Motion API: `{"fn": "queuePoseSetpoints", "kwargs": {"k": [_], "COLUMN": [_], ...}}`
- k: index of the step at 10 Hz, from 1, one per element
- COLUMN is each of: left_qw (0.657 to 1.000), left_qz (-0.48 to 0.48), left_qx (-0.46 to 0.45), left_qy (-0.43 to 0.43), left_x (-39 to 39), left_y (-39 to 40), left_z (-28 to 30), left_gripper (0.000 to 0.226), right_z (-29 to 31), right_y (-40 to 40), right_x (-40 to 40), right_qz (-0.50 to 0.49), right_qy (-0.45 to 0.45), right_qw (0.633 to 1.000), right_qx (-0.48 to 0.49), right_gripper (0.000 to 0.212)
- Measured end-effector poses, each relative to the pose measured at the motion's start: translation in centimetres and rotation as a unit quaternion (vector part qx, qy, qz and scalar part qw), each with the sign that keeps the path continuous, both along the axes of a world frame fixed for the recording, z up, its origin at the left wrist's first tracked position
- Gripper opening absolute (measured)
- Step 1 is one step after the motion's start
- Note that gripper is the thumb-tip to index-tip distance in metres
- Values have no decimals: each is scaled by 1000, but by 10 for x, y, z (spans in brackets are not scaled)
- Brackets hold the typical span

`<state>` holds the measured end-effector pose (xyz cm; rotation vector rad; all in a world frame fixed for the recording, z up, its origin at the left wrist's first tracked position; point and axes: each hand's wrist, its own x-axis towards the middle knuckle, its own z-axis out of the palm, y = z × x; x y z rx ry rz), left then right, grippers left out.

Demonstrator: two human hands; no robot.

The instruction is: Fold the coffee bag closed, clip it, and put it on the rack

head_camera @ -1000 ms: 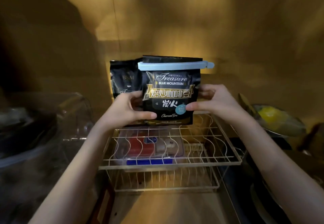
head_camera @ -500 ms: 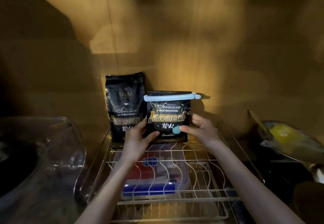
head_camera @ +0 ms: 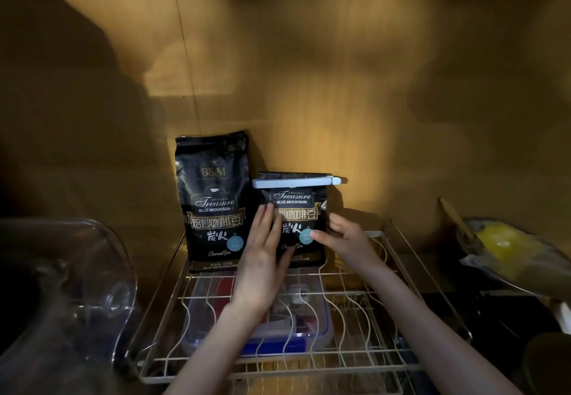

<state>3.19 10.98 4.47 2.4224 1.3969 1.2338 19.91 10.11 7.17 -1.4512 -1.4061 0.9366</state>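
The coffee bag (head_camera: 295,221) now stands at the back of the wire rack (head_camera: 398,274), at about 12 o'clock from the person. A second ago it was up in the air; half a second ago it was just coming down. Its top is folded over, and the pale blue clip (head_camera: 293,182) holds the fold shut.

The left hand (head_camera: 262,258) has let go. It lies flat and open against the front of the bag, at its 9 o'clock side. The right hand (head_camera: 346,240) is loose too, with only a thumb tip touching the bag at 3 o'clock.

So I think the job is nearly done. The hands just need to pull away.

A taller bag (head_camera: 213,200) stands right beside it at 9 o'clock. A clear box (head_camera: 321,329) sits under the rack.
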Motion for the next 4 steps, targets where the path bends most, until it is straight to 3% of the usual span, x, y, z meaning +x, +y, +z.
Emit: {"fn": "queuePoseSetpoints", "kwargs": {"k": [1, 3, 4], "left_qw": [1000, 996, 995], "left_qz": [-12, -24, 33], "left_qx": [-27, -85, -93], "left_qy": [9, 8, -20], "left_x": [5, 1, -5], "left_y": [-2, -8, -10], "left_z": [2, 24, 62], "left_gripper": [66, 57, 37], "right_z": [-4, 11, 43], "right_y": [3, -3, -11], "right_x": [-2, -8, -5], "right_qz": [8, 1, -43], "right_qy": [-23, -81, -97], "right_qw": [1000, 997, 993], "right_qx": [-3, -20, 54], "right_gripper": [61, 58, 59]}}
